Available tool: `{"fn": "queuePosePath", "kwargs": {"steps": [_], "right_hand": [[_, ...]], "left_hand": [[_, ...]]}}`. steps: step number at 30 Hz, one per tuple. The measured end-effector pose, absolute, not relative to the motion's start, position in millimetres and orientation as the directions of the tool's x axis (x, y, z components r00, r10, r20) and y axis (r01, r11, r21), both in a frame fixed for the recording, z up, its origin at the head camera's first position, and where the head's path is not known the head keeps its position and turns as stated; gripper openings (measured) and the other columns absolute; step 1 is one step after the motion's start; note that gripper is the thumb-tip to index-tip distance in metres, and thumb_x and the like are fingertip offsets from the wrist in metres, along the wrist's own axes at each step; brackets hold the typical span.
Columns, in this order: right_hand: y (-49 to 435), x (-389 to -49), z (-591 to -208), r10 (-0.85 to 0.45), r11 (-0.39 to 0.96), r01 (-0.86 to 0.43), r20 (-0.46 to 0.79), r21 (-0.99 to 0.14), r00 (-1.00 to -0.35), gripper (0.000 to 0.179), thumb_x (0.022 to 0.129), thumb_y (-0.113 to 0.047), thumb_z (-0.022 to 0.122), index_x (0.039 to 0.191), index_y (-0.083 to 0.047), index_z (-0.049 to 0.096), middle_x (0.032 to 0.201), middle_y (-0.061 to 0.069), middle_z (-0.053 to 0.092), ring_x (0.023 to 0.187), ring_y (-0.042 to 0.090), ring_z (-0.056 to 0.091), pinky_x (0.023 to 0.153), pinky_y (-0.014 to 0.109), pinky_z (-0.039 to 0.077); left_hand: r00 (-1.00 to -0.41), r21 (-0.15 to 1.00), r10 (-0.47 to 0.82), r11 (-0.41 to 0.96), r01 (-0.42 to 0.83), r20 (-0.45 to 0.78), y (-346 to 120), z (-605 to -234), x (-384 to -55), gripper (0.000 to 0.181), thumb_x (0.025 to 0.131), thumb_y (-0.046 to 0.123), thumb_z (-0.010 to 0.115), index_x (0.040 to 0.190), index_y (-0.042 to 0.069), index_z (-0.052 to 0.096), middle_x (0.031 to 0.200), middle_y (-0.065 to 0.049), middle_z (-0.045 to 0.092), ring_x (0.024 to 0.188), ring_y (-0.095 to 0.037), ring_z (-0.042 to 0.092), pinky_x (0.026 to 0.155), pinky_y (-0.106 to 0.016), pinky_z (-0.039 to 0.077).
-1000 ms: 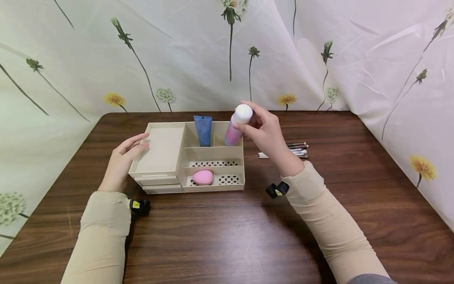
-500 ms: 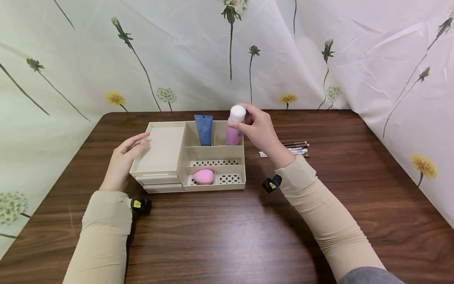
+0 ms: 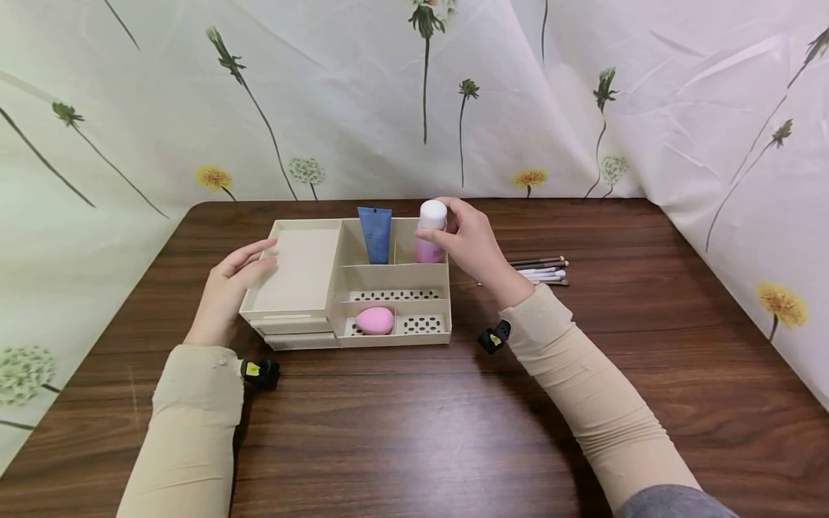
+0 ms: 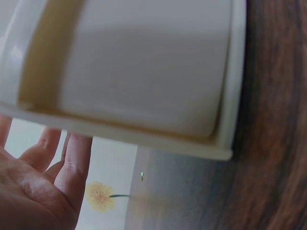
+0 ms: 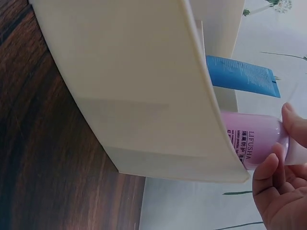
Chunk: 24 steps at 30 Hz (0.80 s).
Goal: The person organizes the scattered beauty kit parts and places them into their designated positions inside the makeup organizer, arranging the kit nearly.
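Observation:
A pink bottle with a white cap [image 3: 433,214] stands upright in the back right compartment of a cream organizer [image 3: 301,266]. My right hand [image 3: 473,241] grips it near the cap, thumb on one side and fingers on the other. In the right wrist view, the bottle's lower part [image 5: 256,139] is hidden behind the organizer's side wall. My left hand [image 3: 227,295] rests against the organizer's left side, its fingers [image 4: 76,163] extended along the outer edge. Beside the bottle, a blue tube [image 3: 376,236] stands in the neighbouring compartment. A pink makeup sponge [image 3: 375,321] lies in the front compartment.
Several makeup brushes [image 3: 540,272] lie on the dark wooden table [image 3: 388,432], right of the organizer and partly behind my right wrist. Drawers [image 3: 298,332] face the front under the organizer's flat left tray. A white flowered cloth [image 3: 363,101] hangs behind the table.
My right hand has moved slightly left and down with the bottle, which has gone from tilted to upright and sits lower in its compartment. The left hand stays against the organizer.

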State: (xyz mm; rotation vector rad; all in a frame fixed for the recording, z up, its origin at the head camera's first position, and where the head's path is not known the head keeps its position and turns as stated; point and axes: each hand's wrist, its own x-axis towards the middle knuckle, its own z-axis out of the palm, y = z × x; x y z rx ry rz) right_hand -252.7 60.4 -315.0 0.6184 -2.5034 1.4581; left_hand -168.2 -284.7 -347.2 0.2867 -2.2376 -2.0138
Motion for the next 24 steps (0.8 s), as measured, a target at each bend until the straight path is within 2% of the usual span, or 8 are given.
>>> {"fn": "queuePosePath", "kwargs": {"steps": [4,6,11,14,18,20,24], "right_hand": [[59,-253,-314,-0.269,0.435,-0.435,0.347,-0.788,-0.898,0.046,0.085,-0.018,0.08,0.125,-0.003,0.062,0.096,0.012,0.063,0.075,0.022,0.052,0.062,0.024,0.042],[58,-253,-313,-0.277,0.44,-0.43,0.336,-0.789,-0.9,0.047,0.085,-0.018,0.079,0.125,-0.003,0.061,0.096,0.012,0.063,0.075,0.021,0.053,0.062,0.024,0.042],[61,-251,-309,-0.307,0.452,-0.398,0.279,-0.798,-0.91,0.05,0.086,-0.018,0.078,0.131,-0.007,0.06,0.096,0.013,0.065,0.072,0.022,0.057,0.059,0.023,0.046],[63,-251,-309,-0.324,0.434,-0.36,0.23,-0.826,-0.918,0.053,0.088,-0.016,0.076,0.137,-0.01,0.056,0.101,0.014,0.066,0.071,0.026,0.063,0.057,0.025,0.052],[67,-251,-310,-0.327,0.406,-0.306,0.175,-0.861,-0.929,0.056,0.09,-0.016,0.075,0.141,-0.013,0.052,0.117,0.013,0.065,0.074,0.03,0.067,0.058,0.029,0.056],[71,-250,-310,-0.312,0.395,-0.285,0.164,-0.874,-0.936,0.056,0.089,-0.016,0.075,0.141,-0.013,0.053,0.125,0.011,0.063,0.07,0.027,0.066,0.057,0.028,0.056],[81,-249,-308,-0.26,0.389,-0.271,0.177,-0.881,-0.949,0.048,0.088,-0.017,0.076,0.133,-0.011,0.061,0.123,0.009,0.065,0.06,0.015,0.06,0.054,0.027,0.052]], "left_hand": [[-0.975,0.992,-0.217,0.104,-0.074,-0.05,-286,-347,-168,0.048,0.091,0.035,0.072,0.137,0.027,0.061,0.141,0.005,0.05,0.13,-0.011,0.04,0.086,-0.012,0.04],[-0.974,0.99,-0.221,0.117,-0.082,-0.055,-286,-347,-168,0.049,0.092,0.036,0.071,0.138,0.027,0.06,0.143,0.004,0.048,0.132,-0.011,0.038,0.089,-0.014,0.038],[-0.97,0.981,-0.237,0.171,-0.096,-0.054,-286,-348,-169,0.049,0.092,0.039,0.07,0.139,0.028,0.059,0.133,0.01,0.054,0.128,-0.009,0.039,0.099,-0.026,0.032],[-0.969,0.98,-0.241,0.176,-0.096,-0.052,-286,-348,-168,0.05,0.092,0.039,0.07,0.139,0.028,0.059,0.13,0.013,0.055,0.127,-0.008,0.04,0.101,-0.027,0.031],[-0.969,0.986,-0.243,0.142,-0.086,-0.049,-286,-347,-168,0.049,0.091,0.036,0.071,0.137,0.027,0.06,0.125,0.014,0.058,0.125,-0.006,0.042,0.098,-0.022,0.032],[-0.971,0.989,-0.236,0.128,-0.08,-0.048,-285,-347,-167,0.048,0.091,0.035,0.072,0.137,0.027,0.061,0.126,0.014,0.057,0.123,-0.006,0.043,0.094,-0.018,0.035],[-0.973,0.992,-0.223,0.104,-0.075,-0.05,-285,-348,-168,0.048,0.091,0.033,0.072,0.137,0.026,0.061,0.13,0.01,0.055,0.12,-0.006,0.044,0.086,-0.013,0.04]]}}
